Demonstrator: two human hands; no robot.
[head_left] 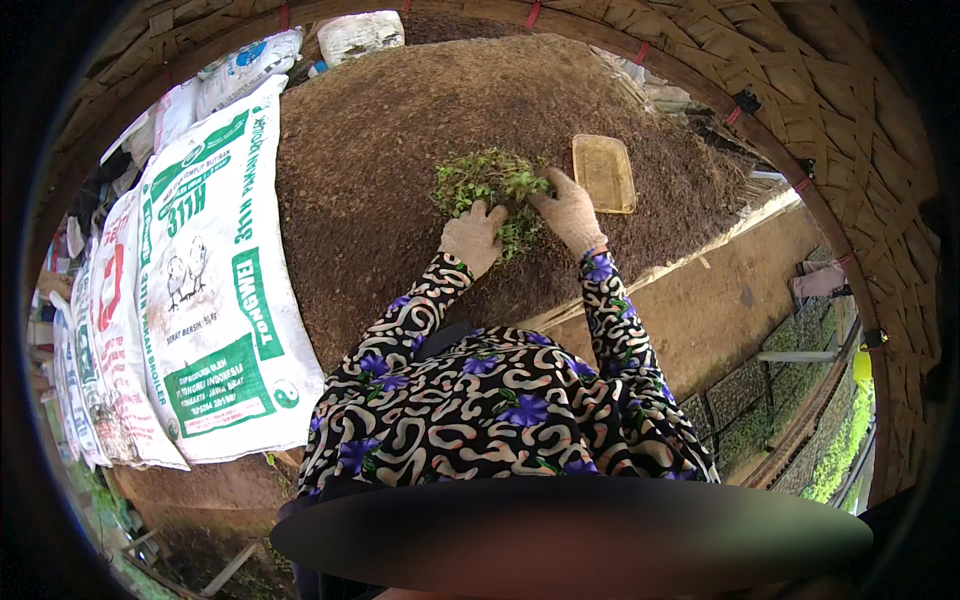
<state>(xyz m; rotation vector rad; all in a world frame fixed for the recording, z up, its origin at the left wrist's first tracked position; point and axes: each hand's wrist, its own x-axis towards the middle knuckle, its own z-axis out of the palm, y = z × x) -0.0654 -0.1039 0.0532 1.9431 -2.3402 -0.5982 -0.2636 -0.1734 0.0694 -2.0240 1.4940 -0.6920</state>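
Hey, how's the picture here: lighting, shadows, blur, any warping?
Head view: soft light, no hard shadows standing out on the soil; corners fall to black; fisheye bending bows the edges of the large white sack; a smeared oval hides detail at the bottom; the left hand and right hand are fairly clear, while fine leaves of the green plants blend together.

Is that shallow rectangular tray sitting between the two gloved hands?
No, the tray lies on the soil, to the right of the right hand.
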